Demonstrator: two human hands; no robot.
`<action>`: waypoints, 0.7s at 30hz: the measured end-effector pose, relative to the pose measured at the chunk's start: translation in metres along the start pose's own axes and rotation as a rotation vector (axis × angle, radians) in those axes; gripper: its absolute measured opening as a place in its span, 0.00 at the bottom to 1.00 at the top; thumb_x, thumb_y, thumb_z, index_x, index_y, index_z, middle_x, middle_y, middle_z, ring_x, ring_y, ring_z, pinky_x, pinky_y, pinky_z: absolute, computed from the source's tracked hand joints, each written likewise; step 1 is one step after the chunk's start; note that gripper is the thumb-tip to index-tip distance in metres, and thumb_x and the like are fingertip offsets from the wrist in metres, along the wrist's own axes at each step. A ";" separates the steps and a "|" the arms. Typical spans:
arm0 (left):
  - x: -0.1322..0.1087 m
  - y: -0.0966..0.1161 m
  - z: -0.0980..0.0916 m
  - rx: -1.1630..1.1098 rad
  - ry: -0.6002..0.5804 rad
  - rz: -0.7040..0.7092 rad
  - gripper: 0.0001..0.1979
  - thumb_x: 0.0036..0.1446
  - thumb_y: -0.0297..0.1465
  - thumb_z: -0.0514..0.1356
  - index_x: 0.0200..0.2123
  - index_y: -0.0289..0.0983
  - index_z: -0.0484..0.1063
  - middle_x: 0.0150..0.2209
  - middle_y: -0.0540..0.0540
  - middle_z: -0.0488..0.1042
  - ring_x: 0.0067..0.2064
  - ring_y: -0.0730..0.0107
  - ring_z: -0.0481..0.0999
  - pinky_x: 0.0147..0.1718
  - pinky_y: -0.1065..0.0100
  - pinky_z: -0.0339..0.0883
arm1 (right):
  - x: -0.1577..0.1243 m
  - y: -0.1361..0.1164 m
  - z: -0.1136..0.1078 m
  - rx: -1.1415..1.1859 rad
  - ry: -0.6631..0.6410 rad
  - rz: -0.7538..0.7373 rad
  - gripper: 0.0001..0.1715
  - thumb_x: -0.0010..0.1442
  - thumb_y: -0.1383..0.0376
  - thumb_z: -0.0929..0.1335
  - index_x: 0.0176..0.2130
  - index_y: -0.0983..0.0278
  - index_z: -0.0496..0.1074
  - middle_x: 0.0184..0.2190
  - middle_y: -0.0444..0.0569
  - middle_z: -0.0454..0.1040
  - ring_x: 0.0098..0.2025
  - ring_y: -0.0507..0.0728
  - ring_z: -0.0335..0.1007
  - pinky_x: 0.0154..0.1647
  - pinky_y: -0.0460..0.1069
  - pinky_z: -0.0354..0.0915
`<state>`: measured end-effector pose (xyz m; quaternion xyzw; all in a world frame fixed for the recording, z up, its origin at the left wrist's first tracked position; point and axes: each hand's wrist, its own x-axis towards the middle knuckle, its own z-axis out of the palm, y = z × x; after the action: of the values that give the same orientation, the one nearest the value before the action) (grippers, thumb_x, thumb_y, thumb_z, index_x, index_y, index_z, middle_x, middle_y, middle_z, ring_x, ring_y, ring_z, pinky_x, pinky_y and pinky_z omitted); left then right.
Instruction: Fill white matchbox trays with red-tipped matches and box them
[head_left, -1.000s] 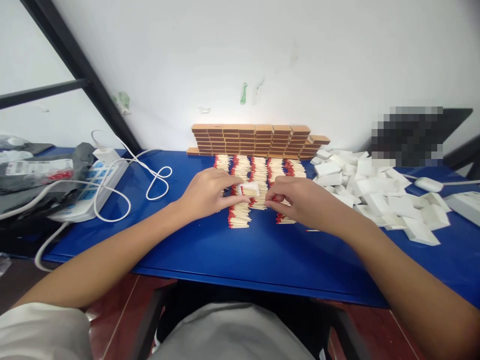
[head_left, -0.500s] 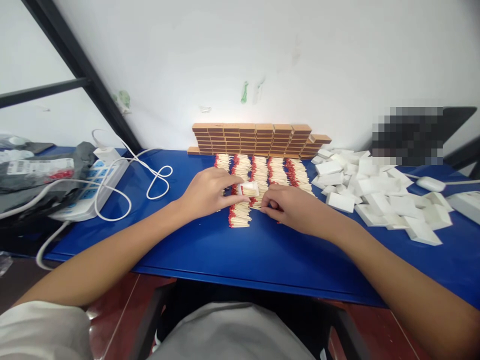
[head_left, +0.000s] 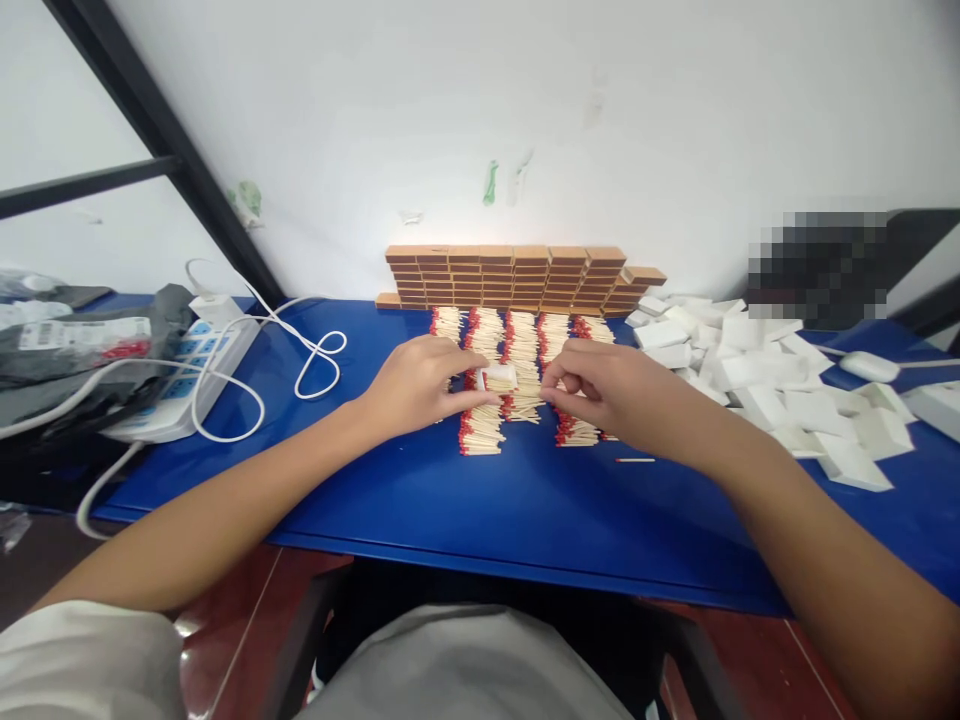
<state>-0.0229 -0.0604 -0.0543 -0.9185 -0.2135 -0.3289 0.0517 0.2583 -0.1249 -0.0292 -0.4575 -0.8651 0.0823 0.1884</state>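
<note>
My left hand (head_left: 424, 385) grips a small white matchbox tray (head_left: 501, 376) between thumb and fingers. Some matches lie inside the tray, which is held over the rows of red-tipped matches (head_left: 481, 432). To the right of the tray, my right hand (head_left: 600, 392) has thumb and forefinger pinched together at the edge of a match row. What sits between those fingertips, if anything, is too small to make out. Below that hand a single loose match (head_left: 635, 460) lies on the blue table (head_left: 450, 510). Parts of the rows are hidden under both hands.
Behind the matches, brown matchboxes (head_left: 495, 278) are stacked against the wall. A heap of white trays (head_left: 765, 375) lies on the right, near a dark screen. At the left are a power strip (head_left: 232, 350), white cables (head_left: 300, 340) and a grey plastic package (head_left: 82, 340).
My right hand has moved slightly right and up, away from the tray, uncovering the lower end of a match row and the single loose match. My left hand keeps the tray in place.
</note>
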 end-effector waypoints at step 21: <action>0.002 0.008 0.001 -0.116 0.053 0.099 0.22 0.63 0.48 0.69 0.46 0.35 0.82 0.36 0.42 0.85 0.37 0.63 0.85 0.41 0.64 0.76 | 0.002 -0.011 0.013 0.020 0.130 -0.079 0.07 0.72 0.63 0.66 0.41 0.61 0.74 0.35 0.48 0.74 0.32 0.54 0.68 0.33 0.49 0.60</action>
<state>-0.0176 -0.0666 -0.0530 -0.9203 -0.1468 -0.3622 0.0201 0.2440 -0.1286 -0.0368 -0.4256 -0.8675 0.0535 0.2517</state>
